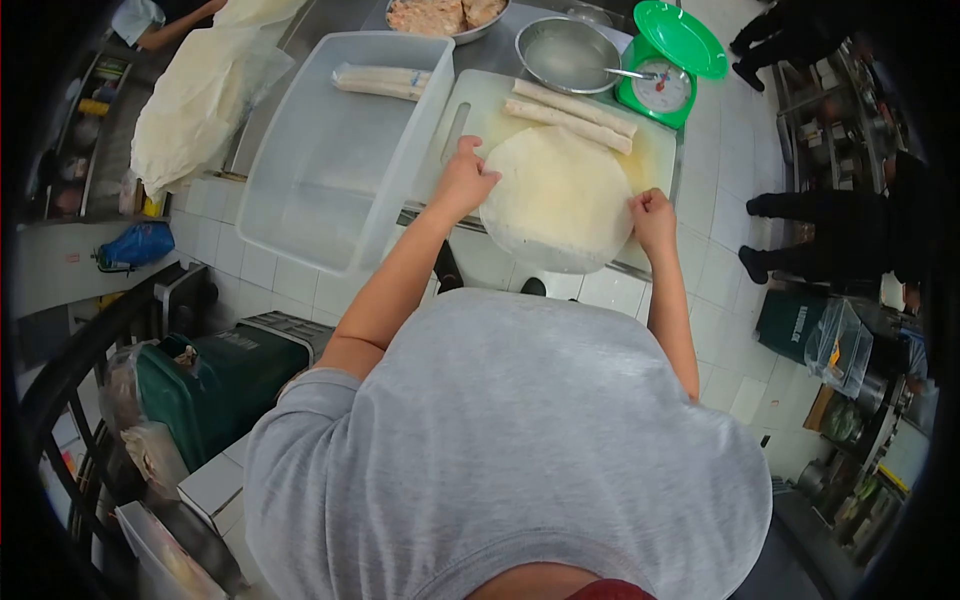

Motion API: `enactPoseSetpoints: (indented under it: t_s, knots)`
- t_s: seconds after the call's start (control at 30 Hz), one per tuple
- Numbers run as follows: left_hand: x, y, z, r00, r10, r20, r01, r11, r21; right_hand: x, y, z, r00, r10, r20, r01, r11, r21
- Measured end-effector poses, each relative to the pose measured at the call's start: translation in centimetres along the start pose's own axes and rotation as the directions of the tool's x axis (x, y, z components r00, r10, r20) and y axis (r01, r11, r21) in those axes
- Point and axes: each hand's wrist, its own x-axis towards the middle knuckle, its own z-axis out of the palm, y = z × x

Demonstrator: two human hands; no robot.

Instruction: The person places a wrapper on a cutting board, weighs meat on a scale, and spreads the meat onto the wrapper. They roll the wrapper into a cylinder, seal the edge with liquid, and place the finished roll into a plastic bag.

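The left hand [466, 184] and right hand [653, 219] hold a round sheet [558, 200] between them, each with thumb and fingers pinched together on its edge at opposite sides. This wide hold is probably meant to spread the sheet flat, as something so thin would likely sag or crease if lifted from one side only. Its far part lies over the cutting board [657, 150], while its near part reaches toward the body, past the board's near edge.

Just beyond the fingers, two long rolls [575, 115] lie side by side on the board, seemingly set at the far end to leave working room nearer the hands. The clear tub [310, 170] stands left of the left fingers, with more rolls [382, 82] at its far end. Further out, beyond the board, are a metal bowl [540, 78] with a spoon [632, 74] across its rim and, to the right, a green scale [662, 95]; both are perhaps there to be within reach without crowding the fingers.

The sheet looks pale cream, smooth and nearly circular, and more see-through toward its near edge. The rolls are whitish, slim and fairly even in thickness.
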Motion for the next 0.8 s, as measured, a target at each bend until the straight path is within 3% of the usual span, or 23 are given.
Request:
enactPoseSetpoints:
  t_s: [0.1, 0.5, 0.6, 0.7, 0.8]
  knots:
    - [-0.3, -1.2, 0.6, 0.999, -0.036, 0.037, 0.036, 0.999, 0.001, -0.9, -1.1, -0.4, 1.000, 0.013, 0.016, -0.015, 0.996, 0.086]
    - [-3.3, -0.3, -0.4, 0.996, -0.084, 0.041, 0.078, 0.989, 0.128, 0.6, -2.3, -1.0, 0.985, -0.083, 0.150, 0.112, 0.973, -0.203]
    - [-3.1, -0.6, -0.1, 0.995, -0.099, -0.016, 0.099, 0.994, 0.054, 1.2, -3.4, -1.8, 0.977, -0.128, 0.173, 0.179, 0.929, -0.324]
    - [-2.6, -1.7, 0.1, 0.997, -0.074, -0.005, 0.075, 0.994, 0.081, 3.2, -7.1, -2.5, 0.969, -0.236, 0.071, 0.247, 0.927, -0.284]
    - [-3.2, -1.1, -0.2, 0.997, -0.083, 0.004, 0.082, 0.990, 0.114, 6.2, -12.2, -1.4, 0.898, -0.440, -0.018, 0.434, 0.891, -0.132]
